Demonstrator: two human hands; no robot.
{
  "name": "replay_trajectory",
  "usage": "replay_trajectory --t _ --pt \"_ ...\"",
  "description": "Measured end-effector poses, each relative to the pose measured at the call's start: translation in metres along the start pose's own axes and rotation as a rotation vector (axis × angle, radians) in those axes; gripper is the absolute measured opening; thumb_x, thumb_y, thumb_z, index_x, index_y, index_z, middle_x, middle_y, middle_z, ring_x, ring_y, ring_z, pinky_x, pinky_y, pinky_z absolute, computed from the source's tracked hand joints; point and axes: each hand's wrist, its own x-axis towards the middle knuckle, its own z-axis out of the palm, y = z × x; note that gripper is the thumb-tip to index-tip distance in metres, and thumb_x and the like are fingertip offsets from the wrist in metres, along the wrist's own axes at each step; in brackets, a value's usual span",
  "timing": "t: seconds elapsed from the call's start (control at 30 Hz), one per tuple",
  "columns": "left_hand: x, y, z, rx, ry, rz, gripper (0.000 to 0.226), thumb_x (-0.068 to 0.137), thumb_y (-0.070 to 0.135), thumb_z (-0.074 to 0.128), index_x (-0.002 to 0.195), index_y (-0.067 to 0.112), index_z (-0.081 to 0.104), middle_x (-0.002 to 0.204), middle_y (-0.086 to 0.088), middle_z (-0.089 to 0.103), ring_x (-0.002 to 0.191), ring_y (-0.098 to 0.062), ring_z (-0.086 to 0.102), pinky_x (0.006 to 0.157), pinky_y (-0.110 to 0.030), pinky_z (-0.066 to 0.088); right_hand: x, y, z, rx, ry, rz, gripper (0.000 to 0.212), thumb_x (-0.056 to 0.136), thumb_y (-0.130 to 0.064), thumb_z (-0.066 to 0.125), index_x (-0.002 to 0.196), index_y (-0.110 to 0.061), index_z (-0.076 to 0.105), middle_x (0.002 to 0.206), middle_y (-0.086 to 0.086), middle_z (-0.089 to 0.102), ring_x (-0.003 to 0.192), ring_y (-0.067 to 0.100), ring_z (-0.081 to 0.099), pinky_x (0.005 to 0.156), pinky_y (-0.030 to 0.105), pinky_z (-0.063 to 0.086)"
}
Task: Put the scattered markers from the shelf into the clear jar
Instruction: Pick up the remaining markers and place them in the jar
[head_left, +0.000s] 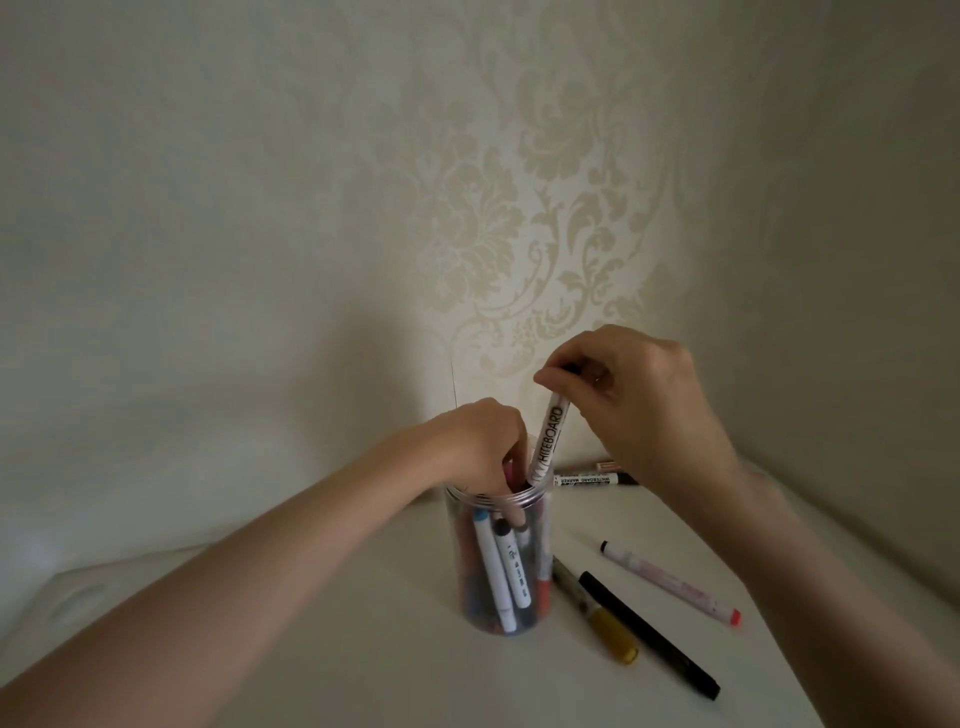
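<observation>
A clear jar (540, 525) stands on the white shelf (363, 649), holding several markers. My left hand (478, 441) rests on the jar's rim with fingers reaching inside among the markers. My right hand (639, 400) pinches the top of a white whiteboard marker (548, 441), whose lower end is inside the jar mouth. Loose on the shelf to the right lie a black pen (649, 635), a yellow-capped marker (597, 613) and a white marker with a red end (670, 581). Behind the jar lies another whiteboard marker (592, 479).
Patterned wallpaper (545, 208) closes the shelf at the back and on the right side. A further marker end (605, 464) shows behind my right hand. The shelf's left part has an oval recess (75, 603).
</observation>
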Motion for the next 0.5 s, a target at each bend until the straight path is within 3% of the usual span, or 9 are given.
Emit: replay_trajectory --t 0.07,0.13,0.23,0.33,0.43,0.5 --pt "0.0 0.0 0.002 0.057 0.121 0.004 0.039 0.051 0.049 0.09 0.066 0.027 0.061 0.092 0.008 0.06 0.083 -0.012 0.058 0.069 -0.031 0.053 0.005 -0.001 -0.004 0.03 -0.062 0.018 0.008 0.081 -0.027 0.071 0.08 -0.018 0.073 0.069 -0.007 0.065 0.061 0.005 0.059 0.062 0.016 0.048" --pt "-0.002 0.0 0.002 0.071 0.152 0.009 0.042 0.052 0.047 0.09 0.065 0.029 0.055 0.091 0.01 0.055 0.081 -0.012 0.054 0.064 -0.027 0.047 0.009 0.0 -0.006 0.037 -0.134 0.042 0.008 0.081 -0.028 0.071 0.082 -0.02 0.072 0.068 -0.01 0.065 0.062 0.005 0.061 0.062 0.014 0.049" --pt "-0.002 -0.002 -0.001 0.03 0.097 -0.018 0.033 0.058 0.041 0.089 0.082 0.025 0.071 0.088 0.012 0.065 0.078 -0.011 0.059 0.06 -0.023 0.046 0.016 0.002 -0.006 0.037 -0.214 0.05 0.007 0.082 -0.029 0.069 0.081 -0.022 0.072 0.063 -0.016 0.062 0.068 0.003 0.062 0.062 0.009 0.046" --pt "0.004 -0.005 -0.002 -0.068 0.057 -0.081 0.017 0.071 0.018 0.082 0.087 0.024 0.079 0.084 0.011 0.072 0.074 -0.009 0.062 0.059 -0.019 0.048 0.023 0.003 -0.006 0.07 -0.274 0.07 0.006 0.083 -0.028 0.068 0.081 -0.023 0.071 0.064 -0.016 0.065 0.061 0.001 0.064 0.058 0.004 0.043" --pt "0.008 -0.007 -0.004 -0.11 0.071 -0.096 0.01 0.073 0.016 0.082 0.081 0.022 0.079 0.082 0.007 0.075 0.074 -0.009 0.067 0.06 -0.016 0.051 0.021 0.005 0.001 0.106 -0.395 0.088 0.006 0.082 -0.027 0.07 0.084 -0.023 0.072 0.069 -0.012 0.07 0.056 -0.001 0.064 0.054 0.003 0.044" --pt "0.007 -0.01 -0.001 -0.147 0.111 -0.089 0.011 0.074 0.018 0.082 0.07 0.02 0.072 0.067 0.006 0.07 0.061 -0.006 0.064 0.05 -0.011 0.044 0.012 0.01 0.01 0.087 -0.495 0.087 0.009 0.079 -0.029 0.073 0.087 -0.025 0.074 0.072 -0.014 0.071 0.059 -0.006 0.063 0.057 0.004 0.045"
